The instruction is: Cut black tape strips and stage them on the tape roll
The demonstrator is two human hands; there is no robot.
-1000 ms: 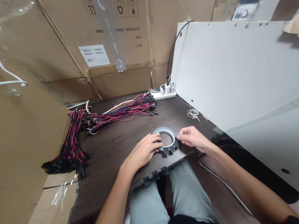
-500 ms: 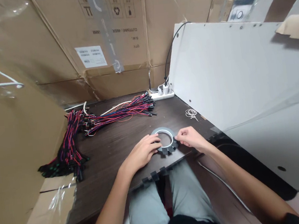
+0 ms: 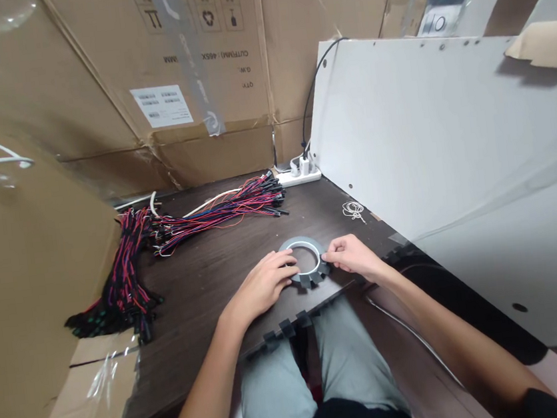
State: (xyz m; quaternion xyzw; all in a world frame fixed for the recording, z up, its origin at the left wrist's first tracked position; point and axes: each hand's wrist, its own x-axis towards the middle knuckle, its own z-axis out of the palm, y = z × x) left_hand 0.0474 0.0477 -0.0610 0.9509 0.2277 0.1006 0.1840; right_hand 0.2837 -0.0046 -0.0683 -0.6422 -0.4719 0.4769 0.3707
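A grey roll of tape with a white inner ring lies flat on the dark table. Short dark tape pieces stick out around its near and right edge. My left hand grips the roll's left side, fingers over the rim and into the hole. At the right edge, my right hand is closed in a pinch at a dark tape piece, mostly hidden by the fingertips. More dark tape pieces hang along the table's front edge.
Red, black and purple wire bundles lie at the back and left. A white power strip stands at the back near a coiled white cord. Cardboard boxes and a white panel border the table.
The view has shifted slightly, moving the scene a little left. Both hands stay at the roll of tape, the right still pinching at its right edge.
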